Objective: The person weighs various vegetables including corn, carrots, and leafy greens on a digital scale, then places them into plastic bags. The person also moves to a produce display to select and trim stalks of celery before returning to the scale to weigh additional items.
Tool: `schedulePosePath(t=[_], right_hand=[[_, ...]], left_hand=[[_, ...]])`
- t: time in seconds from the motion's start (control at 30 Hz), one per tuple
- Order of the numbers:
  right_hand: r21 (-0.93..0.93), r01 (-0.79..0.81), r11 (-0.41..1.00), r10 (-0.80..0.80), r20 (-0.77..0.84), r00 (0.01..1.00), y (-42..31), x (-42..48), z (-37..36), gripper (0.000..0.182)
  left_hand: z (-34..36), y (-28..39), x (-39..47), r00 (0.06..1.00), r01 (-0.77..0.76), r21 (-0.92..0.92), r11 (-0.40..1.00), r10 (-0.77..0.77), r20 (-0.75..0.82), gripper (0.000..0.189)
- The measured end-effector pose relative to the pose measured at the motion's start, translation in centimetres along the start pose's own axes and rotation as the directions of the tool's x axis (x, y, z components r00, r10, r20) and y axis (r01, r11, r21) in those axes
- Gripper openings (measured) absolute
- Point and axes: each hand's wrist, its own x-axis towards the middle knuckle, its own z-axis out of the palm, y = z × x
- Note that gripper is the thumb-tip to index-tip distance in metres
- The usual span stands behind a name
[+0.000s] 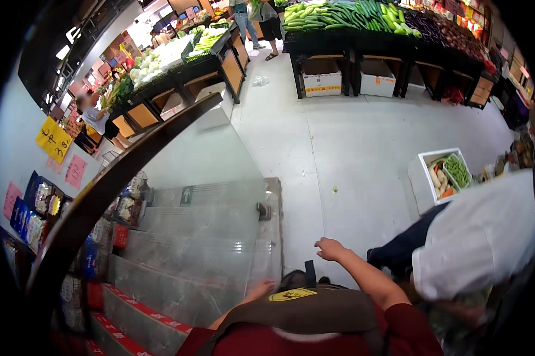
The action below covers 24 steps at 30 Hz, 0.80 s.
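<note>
My right hand (330, 249) hangs in the air before my body, above the pale floor (314, 209). Its fingers are loosely bent and a little apart, and they hold nothing. My left hand (263, 288) is low beside the brown cloth (303, 310) with a yellow patch on my chest. It is blurred, and its fingers cannot be made out. Nearest to it is a glass panel (209, 173) under a dark handrail (129, 155). Grey steps with red edge strips (147, 311) lie to the left, partly seen through the glass.
On the right, a person in a white shirt (476, 236) bends beside a white foam box (421, 182) of green beans (456, 171) and roots. A vegetable stand (383, 44) is ahead, another (178, 66) at left. Packaged goods (31, 218) line the left wall. Plastic litter (260, 81) lies on the floor.
</note>
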Motion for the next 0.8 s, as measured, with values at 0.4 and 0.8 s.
schedulePosePath(t=[0.4,0.8], right_hand=[[0.0,-0.229,0.974,0.228,0.06,0.972,21.6,19.1,-16.1,0.037],[0.35,-0.593,0.725,0.606,0.085,0.791,36.8,37.7,-29.0,0.032]], left_hand=[[-3.2,24.7,29.1,0.971,0.204,0.291,0.935,-0.157,-0.178,0.022],[0.6,59.4,60.6,0.982,-0.154,-0.02,0.988,0.151,-0.117,0.033]])
